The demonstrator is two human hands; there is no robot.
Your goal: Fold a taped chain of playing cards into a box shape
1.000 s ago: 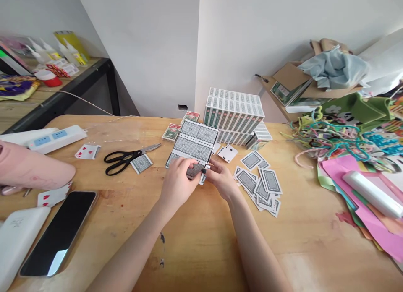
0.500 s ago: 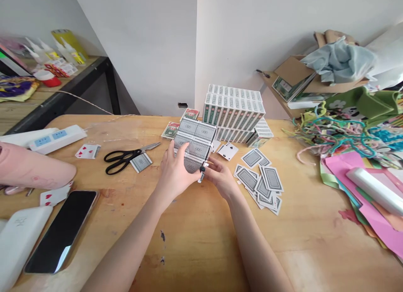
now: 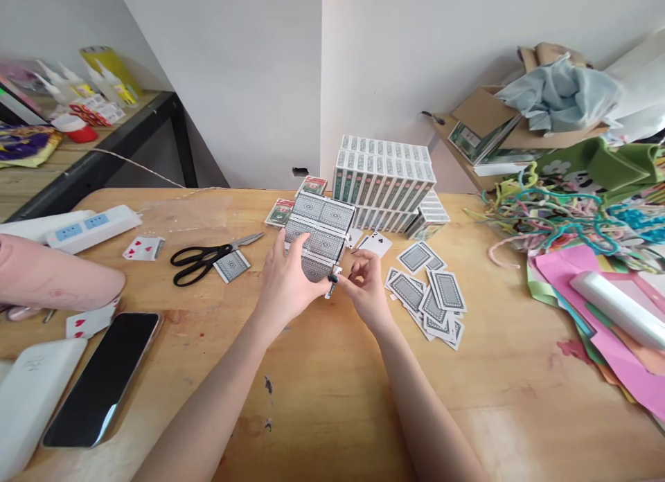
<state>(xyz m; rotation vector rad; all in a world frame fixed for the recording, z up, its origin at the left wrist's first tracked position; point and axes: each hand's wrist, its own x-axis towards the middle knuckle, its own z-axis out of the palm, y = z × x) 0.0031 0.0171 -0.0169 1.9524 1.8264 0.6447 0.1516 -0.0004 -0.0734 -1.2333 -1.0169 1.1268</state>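
Observation:
My left hand is closed around a box-like piece made of playing cards, its grey patterned backs facing up and its near end tilted down. My right hand pinches at the piece's lower right corner, fingers curled. A small dark spot shows where the thumbs meet; I cannot make out what it is. Face-up playing cards lie just behind my right hand, and a loose pile of face-down cards is spread to its right. Black-handled scissors rest left of my left hand, over a cut card.
Stacked card boxes stand at the back, with red-and-green card packs beside them. A phone, pink bottle and power strip lie left. Tangled yarn and coloured paper cover the right side.
My right hand's fingers have come up from beside the piece and curled into a pinch at its corner. My left hand keeps its hold. The view has shifted slightly.

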